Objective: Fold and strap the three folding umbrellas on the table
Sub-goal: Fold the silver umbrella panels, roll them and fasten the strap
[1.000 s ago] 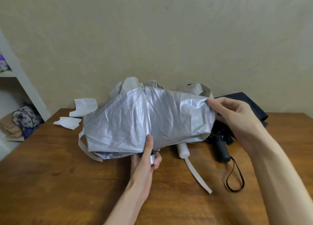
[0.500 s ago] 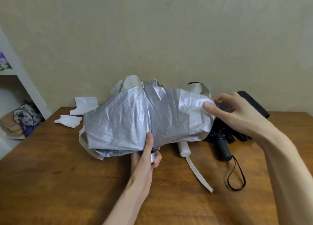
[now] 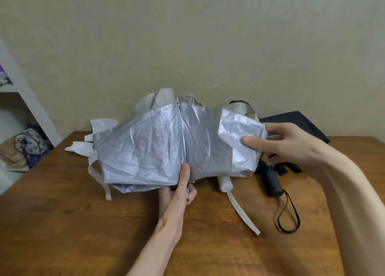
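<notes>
Your left hand (image 3: 177, 192) is curled around the base of the silver umbrella (image 3: 156, 142), thumb upright against the canopy's lower edge. Your right hand (image 3: 285, 142) pinches the canopy's right edge, thumb in front, fingers behind. The silver umbrella is over the centre of the surface (image 3: 83, 223). The white umbrella (image 3: 225, 184) and black umbrella (image 3: 273, 184) lie behind it, to the right.
</notes>
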The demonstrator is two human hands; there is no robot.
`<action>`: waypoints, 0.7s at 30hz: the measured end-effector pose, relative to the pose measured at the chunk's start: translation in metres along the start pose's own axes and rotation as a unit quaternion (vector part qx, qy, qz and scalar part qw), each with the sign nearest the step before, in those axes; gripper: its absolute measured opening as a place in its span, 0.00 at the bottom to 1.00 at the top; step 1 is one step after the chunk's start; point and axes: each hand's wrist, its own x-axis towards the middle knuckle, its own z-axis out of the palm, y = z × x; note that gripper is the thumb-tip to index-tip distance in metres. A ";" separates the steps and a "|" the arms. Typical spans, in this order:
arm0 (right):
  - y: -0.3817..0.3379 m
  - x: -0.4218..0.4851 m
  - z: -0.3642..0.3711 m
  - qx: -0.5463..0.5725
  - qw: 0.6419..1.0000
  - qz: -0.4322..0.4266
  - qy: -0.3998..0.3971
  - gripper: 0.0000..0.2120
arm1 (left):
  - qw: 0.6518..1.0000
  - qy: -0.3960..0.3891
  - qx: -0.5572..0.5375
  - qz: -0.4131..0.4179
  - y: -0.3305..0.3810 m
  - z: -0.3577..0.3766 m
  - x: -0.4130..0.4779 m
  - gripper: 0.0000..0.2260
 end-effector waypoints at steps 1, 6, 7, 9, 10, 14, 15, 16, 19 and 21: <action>0.000 -0.001 0.001 0.039 0.999 -0.011 -0.010 0.16 | 1.000 0.002 0.001 0.002 0.000 0.000 0.000 0.19; 0.004 -0.008 -0.013 0.139 0.985 -0.091 -0.051 0.15 | 1.000 0.013 0.000 -0.003 -0.002 -0.004 0.001 0.24; 0.006 -0.007 -0.017 0.157 0.980 -0.101 -0.065 0.21 | 1.000 0.012 0.002 -0.004 -0.003 -0.005 0.002 0.25; 0.006 -0.010 -0.019 0.180 0.975 -0.102 -0.083 0.27 | 1.000 0.014 0.009 -0.003 -0.004 -0.005 0.003 0.22; 0.003 -0.012 -0.018 0.169 0.978 -0.094 -0.081 0.26 | 1.000 0.017 0.017 0.001 -0.004 -0.005 0.003 0.18; -0.009 -0.019 0.005 0.073 0.997 -0.031 -0.003 0.21 | 0.999 0.022 0.046 0.019 -0.001 -0.001 0.000 0.10; -0.010 -0.018 0.012 0.056 0.997 -0.031 0.040 0.19 | 0.998 0.025 0.046 0.021 -0.002 -0.001 0.000 0.10; -0.010 -0.017 0.017 0.039 0.995 -0.035 0.086 0.19 | 0.998 0.030 0.045 0.023 -0.002 -0.001 0.000 0.12; -0.012 -0.019 0.029 0.076 0.983 -0.086 0.145 0.25 | 0.998 0.046 0.038 0.030 -0.006 -0.002 0.002 0.18; -0.017 -0.022 0.038 0.133 0.973 -0.150 0.118 0.30 | 0.998 0.047 0.024 0.031 -0.009 -0.003 0.005 0.17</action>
